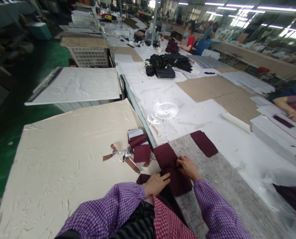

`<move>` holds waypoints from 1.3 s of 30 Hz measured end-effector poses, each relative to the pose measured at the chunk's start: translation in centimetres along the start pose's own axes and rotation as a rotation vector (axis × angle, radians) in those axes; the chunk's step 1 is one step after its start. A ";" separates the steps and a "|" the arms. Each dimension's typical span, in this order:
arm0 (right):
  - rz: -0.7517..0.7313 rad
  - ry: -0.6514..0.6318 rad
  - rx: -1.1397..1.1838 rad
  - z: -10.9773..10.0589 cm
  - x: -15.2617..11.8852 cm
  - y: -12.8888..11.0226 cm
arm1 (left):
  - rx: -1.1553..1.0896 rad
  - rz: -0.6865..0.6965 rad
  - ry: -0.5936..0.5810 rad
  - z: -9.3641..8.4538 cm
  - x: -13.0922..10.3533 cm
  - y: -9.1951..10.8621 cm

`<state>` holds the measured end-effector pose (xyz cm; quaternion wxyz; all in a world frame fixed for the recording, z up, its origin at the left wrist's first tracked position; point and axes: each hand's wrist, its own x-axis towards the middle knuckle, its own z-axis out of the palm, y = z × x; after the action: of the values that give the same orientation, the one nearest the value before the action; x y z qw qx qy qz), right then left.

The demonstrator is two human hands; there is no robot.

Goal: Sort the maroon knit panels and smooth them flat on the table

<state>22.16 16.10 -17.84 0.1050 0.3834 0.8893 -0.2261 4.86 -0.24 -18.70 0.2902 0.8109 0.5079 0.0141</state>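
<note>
In front of me a maroon fabric piece (179, 184) lies at the edge of the grey-stained table section, with another maroon panel (164, 155) just beyond it. My left hand (156, 184) rests on the near piece's left side, its fingers stretched out flat. A further bit of maroon cloth (143, 178) shows beside that hand. On the right side of the fold between the panels, my right hand (189, 167) has its fingers curled and pinched on the maroon fabric. Farther right lies a separate maroon piece (204, 143), apart from both hands.
Left of me, a cream-covered table (70, 149) carries small maroon and pale stacked pieces (141, 151) and patterned strips (133, 164). A white fan (165, 110) lies on the white table. Black garments (164, 64) sit beyond. Co-workers (187, 39) and a person's arm (286, 106) are at the right.
</note>
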 end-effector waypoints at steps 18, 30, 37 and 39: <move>0.339 0.054 0.374 2.9 -4.1 3.5 | 0.049 0.002 0.049 0.6 0.2 -0.2; 0.382 -0.026 0.405 3.3 -4.4 3.4 | 0.065 0.048 0.000 0.4 0.0 -0.4; 0.354 -0.035 0.411 2.8 -4.5 3.1 | 0.057 0.043 -0.021 0.4 0.0 -0.2; 0.346 -0.038 0.415 2.6 -4.6 3.0 | 0.039 0.038 -0.034 0.3 0.1 -0.2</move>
<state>27.53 13.78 -19.48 0.0778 0.5387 0.7431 -0.3894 4.84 -0.23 -19.03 0.2823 0.8262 0.4875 -0.0040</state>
